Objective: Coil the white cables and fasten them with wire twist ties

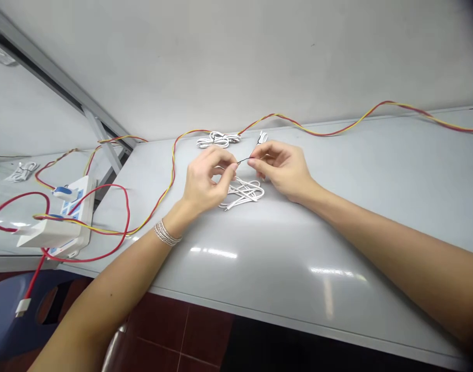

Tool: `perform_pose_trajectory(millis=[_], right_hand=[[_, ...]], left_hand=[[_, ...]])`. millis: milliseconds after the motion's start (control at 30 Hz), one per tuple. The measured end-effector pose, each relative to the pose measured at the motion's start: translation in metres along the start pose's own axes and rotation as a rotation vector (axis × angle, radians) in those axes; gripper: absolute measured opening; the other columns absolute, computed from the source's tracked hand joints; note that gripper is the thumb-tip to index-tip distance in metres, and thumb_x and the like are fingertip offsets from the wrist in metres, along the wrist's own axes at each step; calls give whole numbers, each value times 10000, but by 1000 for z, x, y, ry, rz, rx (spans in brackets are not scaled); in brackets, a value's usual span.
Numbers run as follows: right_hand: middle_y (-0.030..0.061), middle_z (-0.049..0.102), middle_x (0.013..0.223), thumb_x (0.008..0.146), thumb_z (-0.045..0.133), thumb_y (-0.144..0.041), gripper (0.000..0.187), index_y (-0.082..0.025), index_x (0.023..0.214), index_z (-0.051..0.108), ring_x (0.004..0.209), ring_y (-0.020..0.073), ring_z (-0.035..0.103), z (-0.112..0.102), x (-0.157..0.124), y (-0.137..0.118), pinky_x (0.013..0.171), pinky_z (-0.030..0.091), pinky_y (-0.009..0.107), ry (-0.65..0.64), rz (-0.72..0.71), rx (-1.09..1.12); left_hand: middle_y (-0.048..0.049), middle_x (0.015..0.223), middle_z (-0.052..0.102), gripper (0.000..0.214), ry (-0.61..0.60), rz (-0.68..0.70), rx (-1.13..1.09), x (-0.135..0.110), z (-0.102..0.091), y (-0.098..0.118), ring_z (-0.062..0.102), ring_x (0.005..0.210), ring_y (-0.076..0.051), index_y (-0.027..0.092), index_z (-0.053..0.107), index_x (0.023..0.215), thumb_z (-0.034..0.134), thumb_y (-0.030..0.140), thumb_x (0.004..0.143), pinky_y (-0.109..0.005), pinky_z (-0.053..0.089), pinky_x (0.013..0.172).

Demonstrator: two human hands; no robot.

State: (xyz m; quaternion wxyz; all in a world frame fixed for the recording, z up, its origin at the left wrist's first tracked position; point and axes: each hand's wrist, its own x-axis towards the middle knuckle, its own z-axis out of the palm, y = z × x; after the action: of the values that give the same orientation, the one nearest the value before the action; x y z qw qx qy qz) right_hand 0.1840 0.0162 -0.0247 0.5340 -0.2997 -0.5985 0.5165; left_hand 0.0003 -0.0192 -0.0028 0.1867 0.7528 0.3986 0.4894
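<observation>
Between my hands stretches a thin black twist tie [244, 159]. My left hand [208, 176] pinches one end between thumb and forefinger, and my right hand [281, 168] pinches the other. Below them on the table lies a loosely looped white cable [248, 191], partly hidden by my left fingers. Just behind my left hand rests a bundle of white cable [217, 139] bound with a dark tie. Another small bound white cable [261, 137] sits behind my right hand, its lower part covered.
A twisted red and yellow wire [329, 134] runs along the back of the grey table [267, 279]. At the left stand a power strip [85, 199] with plugs and a white adapter [46, 233], with a red cable [127, 206] looping over the table. A blue chair [7, 305] is below.
</observation>
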Motion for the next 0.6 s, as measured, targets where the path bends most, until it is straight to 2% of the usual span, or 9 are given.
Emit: perform_pose_trajectory(millis=[167, 267, 400, 600], right_hand=[[30, 654, 799, 795, 747, -304, 141, -174, 797, 692, 639, 128, 567, 2, -3, 3, 580, 478, 284, 90, -136, -208], [42, 650, 831, 815, 724, -324, 150, -181, 785, 689, 698, 145, 568, 3, -6, 2, 608, 468, 287, 107, -179, -280], [40, 618, 804, 800, 729, -351, 197, -173, 745, 664, 689, 139, 526, 2, -6, -4, 601, 418, 280, 50, -55, -212], [-11, 492, 617, 719, 712, -294, 174, -163, 658, 615, 580, 106, 402, -2, 0, -12, 551, 286, 266, -138, 266, 14]], left_hand=[[-31, 823, 570, 176, 21, -200, -184, 0, 5, 4, 620, 612, -91, 138, 622, 794, 699, 286, 852, -228, 584, 547], [-26, 806, 576, 197, 30, -242, -199, 0, 6, 5, 621, 597, -86, 134, 622, 792, 715, 301, 838, -216, 577, 533], [-37, 842, 583, 169, 38, -177, -160, 0, 5, 1, 621, 608, -82, 134, 623, 804, 696, 279, 854, -215, 585, 558], [-58, 926, 594, 127, 22, -39, -29, -2, 3, -6, 636, 723, -109, 159, 636, 870, 631, 281, 903, -245, 618, 636]])
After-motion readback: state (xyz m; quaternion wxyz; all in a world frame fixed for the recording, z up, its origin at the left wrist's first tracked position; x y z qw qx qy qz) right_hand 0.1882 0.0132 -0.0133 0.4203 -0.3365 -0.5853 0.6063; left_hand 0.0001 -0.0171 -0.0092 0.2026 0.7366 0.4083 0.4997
